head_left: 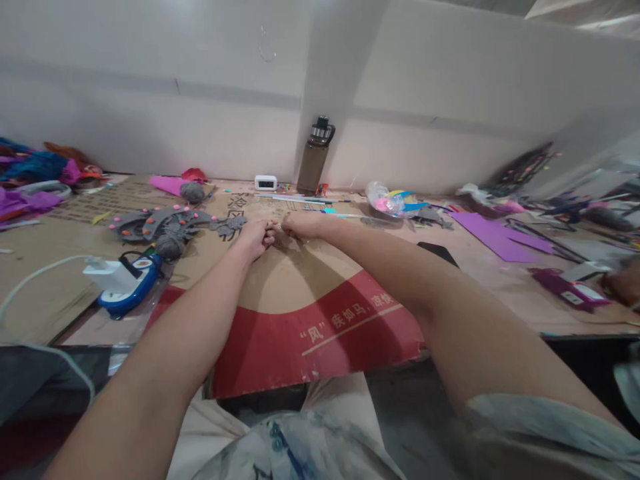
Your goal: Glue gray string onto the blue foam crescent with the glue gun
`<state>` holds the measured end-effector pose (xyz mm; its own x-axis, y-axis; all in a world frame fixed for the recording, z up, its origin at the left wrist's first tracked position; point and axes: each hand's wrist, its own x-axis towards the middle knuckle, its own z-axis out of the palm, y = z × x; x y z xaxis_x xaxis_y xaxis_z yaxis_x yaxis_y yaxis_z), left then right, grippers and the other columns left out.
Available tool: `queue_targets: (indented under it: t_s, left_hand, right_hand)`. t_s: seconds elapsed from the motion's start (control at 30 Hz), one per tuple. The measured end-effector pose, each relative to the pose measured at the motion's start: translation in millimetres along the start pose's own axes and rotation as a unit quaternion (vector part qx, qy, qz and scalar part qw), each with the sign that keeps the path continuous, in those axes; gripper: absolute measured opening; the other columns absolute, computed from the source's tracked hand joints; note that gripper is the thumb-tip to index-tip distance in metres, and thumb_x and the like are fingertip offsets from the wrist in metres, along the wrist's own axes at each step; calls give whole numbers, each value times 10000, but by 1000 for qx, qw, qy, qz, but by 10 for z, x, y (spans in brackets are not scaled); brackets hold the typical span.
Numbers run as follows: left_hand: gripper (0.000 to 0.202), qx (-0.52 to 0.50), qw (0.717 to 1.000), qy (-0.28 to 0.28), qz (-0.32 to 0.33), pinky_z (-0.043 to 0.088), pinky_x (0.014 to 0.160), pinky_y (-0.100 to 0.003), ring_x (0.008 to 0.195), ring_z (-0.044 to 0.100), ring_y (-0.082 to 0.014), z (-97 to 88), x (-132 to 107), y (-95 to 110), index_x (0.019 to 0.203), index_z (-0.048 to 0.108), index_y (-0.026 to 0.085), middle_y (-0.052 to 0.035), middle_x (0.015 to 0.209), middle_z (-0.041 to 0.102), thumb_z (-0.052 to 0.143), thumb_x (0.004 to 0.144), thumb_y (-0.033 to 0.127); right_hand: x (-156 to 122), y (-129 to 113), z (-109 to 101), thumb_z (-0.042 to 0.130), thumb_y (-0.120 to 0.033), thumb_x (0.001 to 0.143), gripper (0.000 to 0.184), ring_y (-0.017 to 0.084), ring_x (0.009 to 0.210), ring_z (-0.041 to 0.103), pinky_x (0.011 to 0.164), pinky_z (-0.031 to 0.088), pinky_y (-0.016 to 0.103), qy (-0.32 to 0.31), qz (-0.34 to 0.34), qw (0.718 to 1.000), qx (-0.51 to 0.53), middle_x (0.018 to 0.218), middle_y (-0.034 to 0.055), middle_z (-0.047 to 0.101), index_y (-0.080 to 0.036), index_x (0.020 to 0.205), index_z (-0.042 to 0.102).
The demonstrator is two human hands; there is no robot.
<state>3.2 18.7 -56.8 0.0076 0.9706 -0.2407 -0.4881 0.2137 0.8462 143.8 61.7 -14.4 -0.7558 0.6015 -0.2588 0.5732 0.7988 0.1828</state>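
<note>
We find left hand point(259, 239) and right hand point(299, 225) curled over cardboard point(273, 287), grip contents unclear; we judge this fine fingerwork, next move needing steadiness

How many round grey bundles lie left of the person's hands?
2: one grey bundle beside the pink sheet, the other grey bundle nearer, by the far end of the blue power strip. Others may be hidden.
</note>
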Motion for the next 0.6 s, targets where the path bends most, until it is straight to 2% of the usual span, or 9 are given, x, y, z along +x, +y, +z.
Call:
queue_targets:
  t_s: [0.17, 0.27, 0.33, 0.43, 0.53, 0.6]
  left_hand:
    - [156, 6, 1000, -10, 4, 146, 318, -106, 348, 308, -13, -7, -6, -15, 694, 529, 107, 26, 502, 435, 457, 720, -28]
    - [156, 12, 1000, -10, 9, 155, 322, -107, 351, 310, -9, -11, -5, -21, 689, 529, 105, 11, 521, 466, 455, 721, -28]
    - [159, 15, 1000, -2, 13, 165, 325, -108, 352, 319, -12, -13, -3, -22, 698, 532, 106, 5, 526, 482, 448, 730, -26]
    - [163, 19, 1000, 7, 19, 175, 326, -108, 349, 326, -14, -11, 3, -21, 710, 535, 104, 5, 516, 483, 436, 750, -19]
    - [158, 21, 1000, 5, 20, 178, 326, -110, 345, 323, -16, -7, 13, -19, 710, 532, 106, 14, 501, 464, 434, 764, -5]
    - [148, 23, 1000, 2, 19, 170, 322, -113, 343, 321, -20, -2, 21, -17, 713, 533, 108, 17, 497, 455, 440, 772, 9]
  right_hand:
    - [189, 31, -52, 540, -86, 758, 203, 157, 733, 553, 654, 353, 267, -36, -39, 997, -52, 884, 99, 694, -86, 885, 698]
    - [250, 31, -31, 553, -111, 788, 156, 134, 701, 535, 663, 372, 270, -57, -76, 991, -90, 853, 79, 682, -75, 879, 675]
    - [239, 29, -1, 586, -164, 809, 109, 121, 691, 540, 672, 405, 272, -55, -75, 991, -92, 826, 47, 659, -91, 860, 649]
    - [142, 56, 48, 603, -213, 816, 129, 126, 705, 546, 672, 423, 277, -24, -67, 994, -81, 840, 54, 641, -94, 860, 623]
    - [-8, 133, 87, 542, -140, 817, 154, 144, 776, 533, 685, 386, 264, 29, -63, 996, -56, 945, 126, 646, -58, 922, 620]
    - [-100, 190, 110, 485, -118, 842, 205, 144, 833, 530, 714, 377, 250, 56, -58, 996, -41, 1016, 139, 636, -56, 994, 608]
